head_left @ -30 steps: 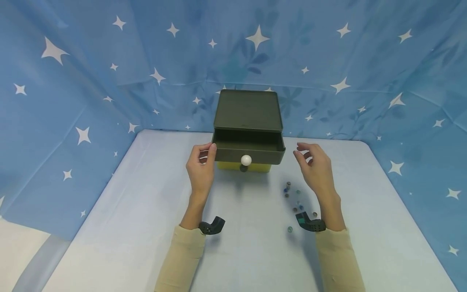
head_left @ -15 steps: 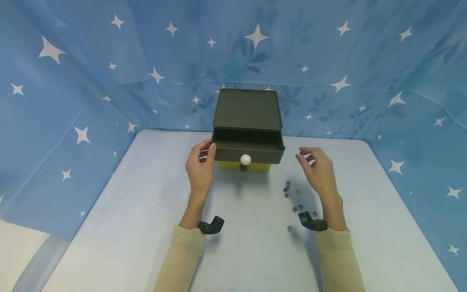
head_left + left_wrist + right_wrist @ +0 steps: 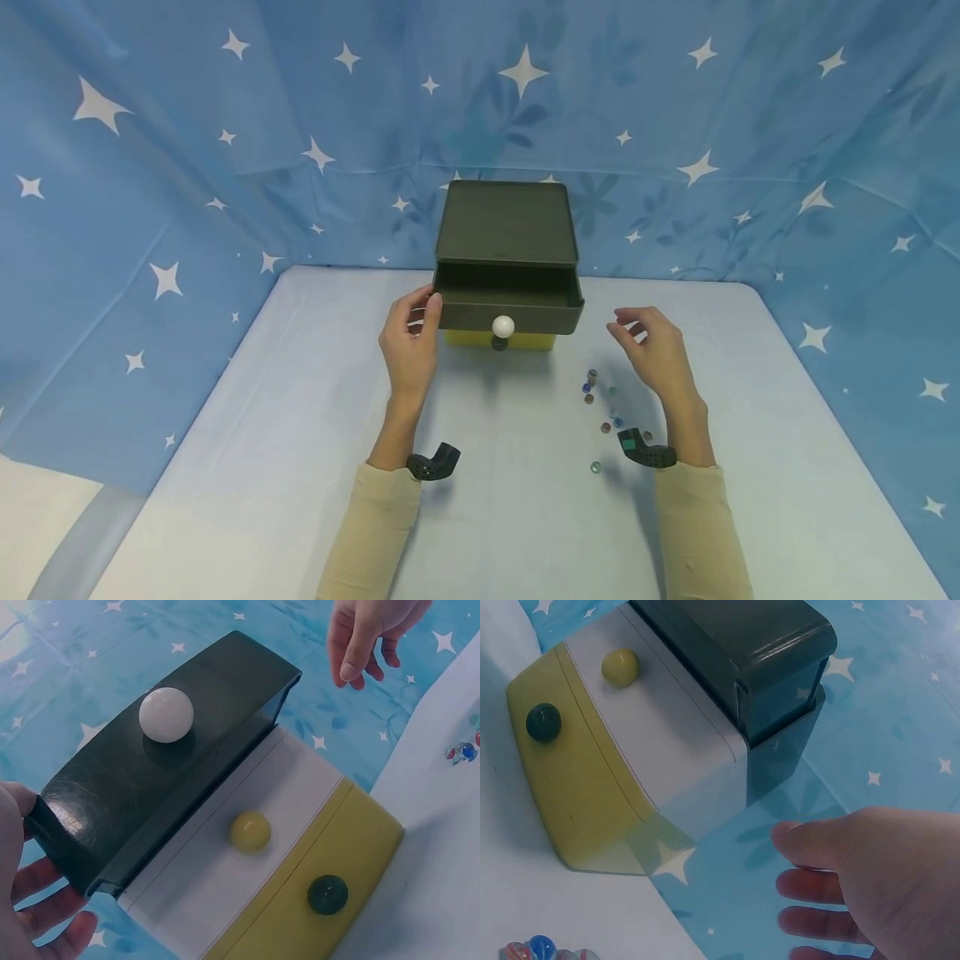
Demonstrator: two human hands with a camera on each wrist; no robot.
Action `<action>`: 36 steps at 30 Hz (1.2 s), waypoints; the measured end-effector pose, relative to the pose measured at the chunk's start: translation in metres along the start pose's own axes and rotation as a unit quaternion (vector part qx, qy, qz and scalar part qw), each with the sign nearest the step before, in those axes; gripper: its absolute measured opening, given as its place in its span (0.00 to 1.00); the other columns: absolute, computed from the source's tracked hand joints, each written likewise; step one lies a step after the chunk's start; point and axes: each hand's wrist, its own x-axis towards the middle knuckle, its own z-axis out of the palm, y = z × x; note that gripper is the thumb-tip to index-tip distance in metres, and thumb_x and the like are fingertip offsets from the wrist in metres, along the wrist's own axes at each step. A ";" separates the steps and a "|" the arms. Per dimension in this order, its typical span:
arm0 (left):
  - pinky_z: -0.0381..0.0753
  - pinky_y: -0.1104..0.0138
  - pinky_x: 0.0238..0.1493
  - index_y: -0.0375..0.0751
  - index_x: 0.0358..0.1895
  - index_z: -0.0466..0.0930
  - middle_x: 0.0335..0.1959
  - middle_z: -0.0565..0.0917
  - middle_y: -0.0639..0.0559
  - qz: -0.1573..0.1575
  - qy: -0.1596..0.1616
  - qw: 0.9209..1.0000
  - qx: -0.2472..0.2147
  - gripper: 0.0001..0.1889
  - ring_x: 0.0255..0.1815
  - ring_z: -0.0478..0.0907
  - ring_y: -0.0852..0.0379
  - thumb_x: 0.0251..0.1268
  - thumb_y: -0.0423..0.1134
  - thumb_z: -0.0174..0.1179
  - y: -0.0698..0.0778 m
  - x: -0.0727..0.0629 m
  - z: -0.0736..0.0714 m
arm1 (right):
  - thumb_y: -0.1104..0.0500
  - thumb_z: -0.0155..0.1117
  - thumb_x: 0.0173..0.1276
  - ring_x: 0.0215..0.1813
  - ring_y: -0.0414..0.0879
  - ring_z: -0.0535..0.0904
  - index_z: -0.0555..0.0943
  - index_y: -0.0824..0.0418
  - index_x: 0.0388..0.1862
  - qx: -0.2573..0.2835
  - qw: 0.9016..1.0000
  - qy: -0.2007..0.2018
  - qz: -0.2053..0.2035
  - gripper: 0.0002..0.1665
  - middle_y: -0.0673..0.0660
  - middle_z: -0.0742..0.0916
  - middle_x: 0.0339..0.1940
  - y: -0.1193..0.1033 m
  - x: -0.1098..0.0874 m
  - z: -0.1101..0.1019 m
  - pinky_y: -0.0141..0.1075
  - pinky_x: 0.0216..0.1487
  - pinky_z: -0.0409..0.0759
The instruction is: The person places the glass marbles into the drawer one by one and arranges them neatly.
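Note:
A small drawer cabinet stands at the back of the table, its dark green top drawer (image 3: 510, 320) pulled out, with a white round knob (image 3: 503, 327). Nothing shows inside the drawer in the head view. My left hand (image 3: 410, 346) holds the drawer's left front corner, thumb at the front and fingers along the side. My right hand (image 3: 656, 354) hovers to the right of the cabinet, fingers loosely bent, touching nothing. Beneath the green drawer, the left wrist view shows a white drawer (image 3: 217, 862) with a yellow knob and a yellow drawer (image 3: 337, 862) with a dark green knob.
Several glass marbles (image 3: 588, 399) lie scattered on the white table (image 3: 510, 517), between the cabinet and my right forearm. One greenish marble (image 3: 596, 467) sits nearer to me. A blue star-printed curtain (image 3: 352, 200) hangs behind and at both sides.
My right hand has drifted slightly down and away from the cabinet. The left hand stays at the drawer's corner, and the drawer remains pulled out. The whole view has shifted a little.

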 end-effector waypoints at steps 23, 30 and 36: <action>0.80 0.62 0.40 0.40 0.54 0.85 0.46 0.86 0.44 0.007 -0.003 1.000 -0.009 0.14 0.42 0.83 0.50 0.72 0.43 0.62 -0.001 0.000 -0.002 | 0.51 0.63 0.74 0.52 0.58 0.79 0.79 0.64 0.60 -0.012 0.993 -0.107 0.057 0.23 0.64 0.83 0.51 0.019 0.000 0.012 0.50 0.47 0.80; 0.80 0.54 0.43 0.35 0.55 0.83 0.47 0.85 0.37 -0.005 -0.008 1.000 -0.007 0.15 0.44 0.83 0.42 0.72 0.39 0.61 -0.001 -0.001 -0.002 | 0.50 0.64 0.73 0.53 0.58 0.78 0.79 0.63 0.60 -0.010 0.986 -0.147 0.082 0.23 0.64 0.84 0.52 0.025 0.000 0.013 0.51 0.50 0.79; 0.80 0.57 0.44 0.29 0.55 0.81 0.47 0.84 0.34 -0.016 -0.015 1.000 0.006 0.14 0.45 0.82 0.39 0.72 0.33 0.59 0.022 -0.003 -0.004 | 0.53 0.64 0.73 0.51 0.57 0.78 0.80 0.64 0.58 -0.010 0.983 -0.167 0.080 0.21 0.64 0.84 0.51 0.032 0.000 0.016 0.49 0.49 0.78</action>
